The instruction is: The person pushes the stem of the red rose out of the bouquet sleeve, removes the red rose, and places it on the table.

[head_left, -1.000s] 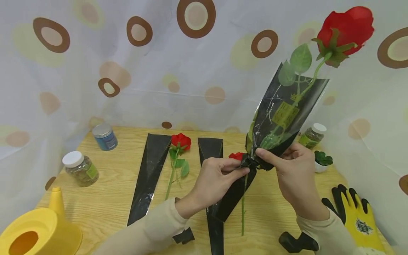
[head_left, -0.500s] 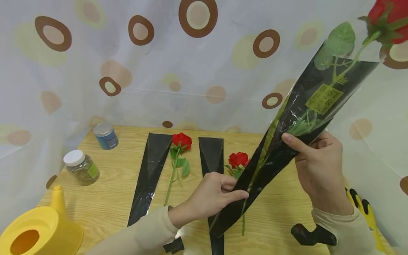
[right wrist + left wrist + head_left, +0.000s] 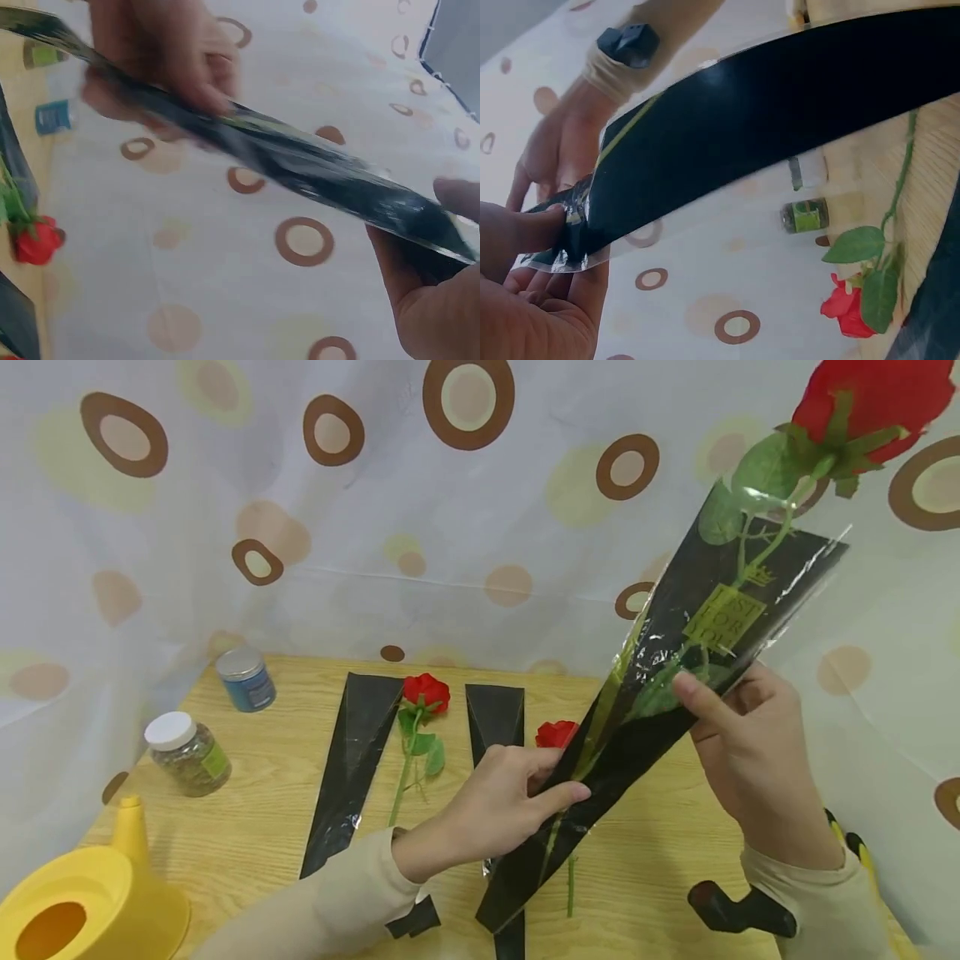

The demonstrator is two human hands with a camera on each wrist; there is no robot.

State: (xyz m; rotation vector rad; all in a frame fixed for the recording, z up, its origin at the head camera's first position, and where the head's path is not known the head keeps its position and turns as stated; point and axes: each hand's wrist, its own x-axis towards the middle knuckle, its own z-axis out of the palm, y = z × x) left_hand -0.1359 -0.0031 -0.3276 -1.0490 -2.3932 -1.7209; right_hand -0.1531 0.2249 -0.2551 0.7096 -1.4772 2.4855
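Note:
A long black flower sleeve (image 3: 637, 752) with a clear front and gold lettering slants up to the right in the head view. Inside it runs the stem of a large red artificial rose (image 3: 873, 414), whose bloom stands above the sleeve's wide end. My left hand (image 3: 495, 802) pinches the narrow lower part between thumb and fingers. Higher up, my right hand (image 3: 757, 760) grips the sleeve from its right side, thumb in front. The left wrist view shows the sleeve wrinkled under the left thumb (image 3: 540, 229). The lower stem is hidden by the black film.
Two more black sleeves (image 3: 356, 760) and two red roses (image 3: 426, 693) lie on the wooden table (image 3: 277, 802). At left stand a yellow watering can (image 3: 97, 893), a white-lidded jar (image 3: 191, 756) and a blue tin (image 3: 247, 681). A dotted curtain (image 3: 375, 527) hangs behind.
The sleeve, bunched between both hands a second ago, is now stretched out lengthwise. My right hand moved right, farther from the left; the rose swung right, then partly back left.

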